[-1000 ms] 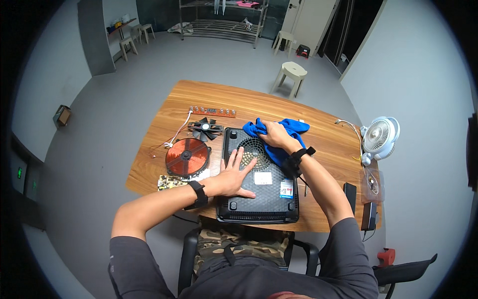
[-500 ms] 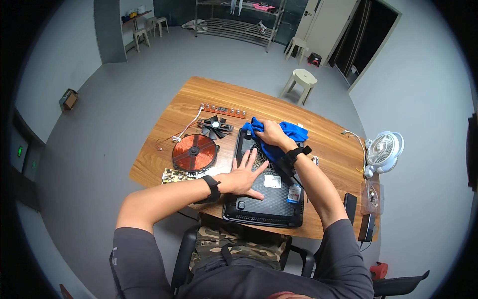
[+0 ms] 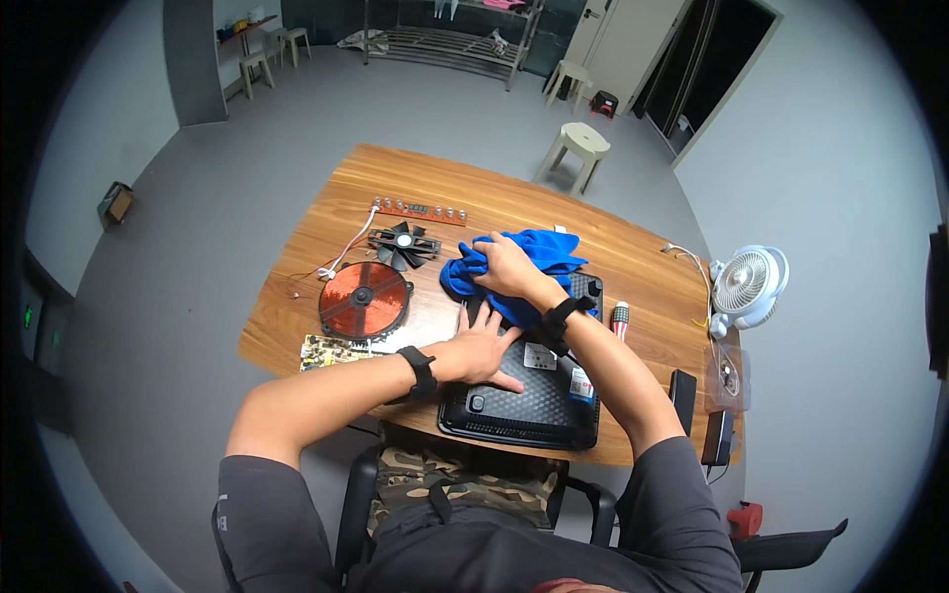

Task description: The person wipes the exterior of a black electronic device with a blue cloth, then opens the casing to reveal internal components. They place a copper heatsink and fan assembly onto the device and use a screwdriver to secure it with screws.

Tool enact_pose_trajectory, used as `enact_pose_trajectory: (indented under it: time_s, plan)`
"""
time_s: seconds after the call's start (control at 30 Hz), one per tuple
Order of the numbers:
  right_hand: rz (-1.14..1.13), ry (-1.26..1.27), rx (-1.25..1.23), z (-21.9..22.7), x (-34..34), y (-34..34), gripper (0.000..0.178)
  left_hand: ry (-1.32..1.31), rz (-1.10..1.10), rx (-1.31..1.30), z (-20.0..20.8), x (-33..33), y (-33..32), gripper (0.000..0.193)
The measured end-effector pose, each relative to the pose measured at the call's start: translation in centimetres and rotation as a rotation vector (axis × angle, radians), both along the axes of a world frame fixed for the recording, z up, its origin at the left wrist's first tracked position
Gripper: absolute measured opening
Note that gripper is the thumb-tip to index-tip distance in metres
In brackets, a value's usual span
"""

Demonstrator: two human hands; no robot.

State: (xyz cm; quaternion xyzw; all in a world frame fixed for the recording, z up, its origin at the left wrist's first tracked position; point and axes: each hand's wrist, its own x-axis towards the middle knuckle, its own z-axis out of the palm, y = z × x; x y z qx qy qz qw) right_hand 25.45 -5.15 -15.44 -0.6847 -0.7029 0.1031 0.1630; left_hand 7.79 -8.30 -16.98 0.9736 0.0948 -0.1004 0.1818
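Flat on the table lies the black plastic housing (image 3: 519, 410) of what looks like an induction cooker, with feet and labels on its upturned side. My left hand (image 3: 479, 351) rests on it, fingers spread. Bunched in my right hand (image 3: 514, 269) is a blue cloth (image 3: 546, 249), pressed over the housing's far-left part. The cloth hides the far-left corner and most of the round vent. Left of the housing are a copper coil disc (image 3: 341, 287), a black fan (image 3: 404, 242) and a circuit board (image 3: 331, 353).
A narrow button board (image 3: 420, 211) with white wire lies at the back of the wooden table (image 3: 341, 188). To the right are a screwdriver-like handle (image 3: 620, 318), a white fan (image 3: 748, 287), a clear plastic box (image 3: 729, 381) and black bar-shaped items (image 3: 682, 395). A stool (image 3: 580, 143) stands beyond.
My right hand has shifted left with the blue cloth, which now covers the housing's far-left corner and vent. My left hand stays on the housing. The whole view has shifted slightly.
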Motion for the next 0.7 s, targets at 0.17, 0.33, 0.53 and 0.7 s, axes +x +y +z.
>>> enact_pose_trajectory:
  time_s: [0.17, 0.33, 0.53, 0.7]
  plan:
    - [-0.002, 0.031, 0.009, -0.5, 0.5, 0.3, 0.063, -0.041, 0.02, 0.014, -0.4, -0.2, -0.2, 0.118]
    - [-0.016, 0.051, 0.085, -0.8, 1.1, 0.8, 0.057, -0.074, 0.033, 0.006, -0.5, -0.2, -0.4, 0.116]
    - [-0.038, -0.055, 0.024, -0.5, 0.1, 1.6, 0.047, -0.107, 0.046, 0.039, -0.7, -0.4, -0.2, 0.114]
    - [0.287, -0.245, -0.13, 0.4, -0.2, 0.7, 0.037, -0.021, 0.03, 0.008, -0.4, 0.1, 0.2, 0.115]
